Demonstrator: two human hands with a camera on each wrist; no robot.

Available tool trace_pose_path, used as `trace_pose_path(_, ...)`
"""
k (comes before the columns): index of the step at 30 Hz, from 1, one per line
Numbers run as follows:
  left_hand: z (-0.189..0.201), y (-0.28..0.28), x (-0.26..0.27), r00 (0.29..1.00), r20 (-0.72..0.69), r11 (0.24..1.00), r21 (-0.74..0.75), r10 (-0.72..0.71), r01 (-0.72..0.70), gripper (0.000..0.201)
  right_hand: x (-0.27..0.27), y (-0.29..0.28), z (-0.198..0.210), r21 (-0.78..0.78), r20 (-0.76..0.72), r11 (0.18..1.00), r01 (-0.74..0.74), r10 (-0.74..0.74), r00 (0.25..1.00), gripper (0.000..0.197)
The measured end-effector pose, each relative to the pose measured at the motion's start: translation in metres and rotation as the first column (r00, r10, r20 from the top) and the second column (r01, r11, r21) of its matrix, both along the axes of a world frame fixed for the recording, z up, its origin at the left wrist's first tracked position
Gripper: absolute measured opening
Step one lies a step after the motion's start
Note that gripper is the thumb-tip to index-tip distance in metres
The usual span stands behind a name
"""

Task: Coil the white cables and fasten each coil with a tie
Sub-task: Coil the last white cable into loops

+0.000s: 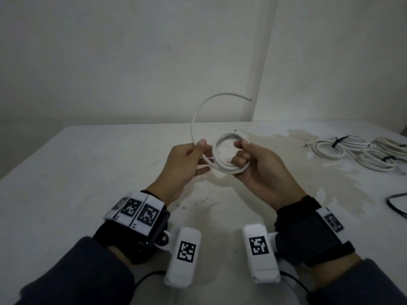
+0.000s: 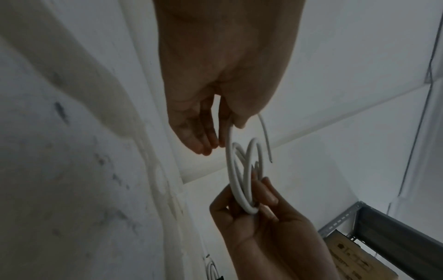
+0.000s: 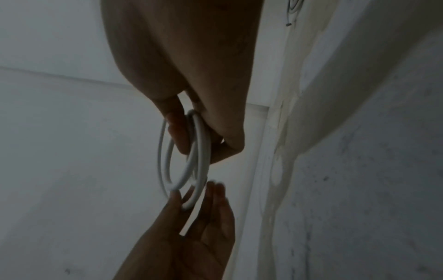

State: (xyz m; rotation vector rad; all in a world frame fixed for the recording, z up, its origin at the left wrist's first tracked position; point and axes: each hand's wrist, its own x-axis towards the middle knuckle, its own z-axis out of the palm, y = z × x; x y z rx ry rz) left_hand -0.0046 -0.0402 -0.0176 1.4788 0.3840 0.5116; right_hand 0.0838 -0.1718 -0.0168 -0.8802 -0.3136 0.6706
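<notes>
A white cable coil (image 1: 224, 169) of a few loops hangs above the table, between both hands. My right hand (image 1: 237, 153) grips its right side, thumb on top and fingers curled through the ring. My left hand (image 1: 203, 150) pinches the same cable just left of the coil. From that pinch the free tail (image 1: 196, 115) arcs up and right to a bare end. The left wrist view shows the coil (image 2: 239, 180) edge-on, pinched from above by the left hand (image 2: 223, 136). In the right wrist view the right hand (image 3: 199, 136) holds the coil (image 3: 201, 161).
Several white coils (image 1: 330, 146) bound with black ties (image 1: 339, 140) lie at the table's far right. A black cable (image 1: 396, 205) loops in from the right edge. The stained white table (image 1: 88, 172) meets a wall behind. A metal shelf (image 2: 383, 227) stands nearby.
</notes>
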Motion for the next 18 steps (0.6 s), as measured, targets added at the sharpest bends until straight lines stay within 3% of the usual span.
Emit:
trace_pose_path(6,0.003,-0.008,-0.002,0.991,0.056,0.989,-0.071,-0.123,0.127,0.036,-0.009,0.002,0.002,-0.087,0.098,0.991,-0.099,0.107,0.989,0.024)
trace_pose_path(10,0.007,-0.008,0.000,0.974,0.125,0.946,-0.244,-0.188,0.214,0.032,-0.010,0.001,0.004,-0.131,0.119,0.981,-0.140,0.156,0.981,0.024)
trace_pose_path(15,0.009,-0.005,0.000,0.958,0.121,0.884,-0.368,-0.262,0.288,0.044,-0.014,0.002,0.004,-0.216,0.214,0.963,-0.159,0.205,0.955,0.024)
trace_pose_path(18,0.011,-0.005,-0.004,0.960,0.014,0.932,-0.234,-0.280,0.276,0.036,-0.017,0.002,0.002,-0.280,0.283,0.948,-0.152,0.233,0.930,0.025)
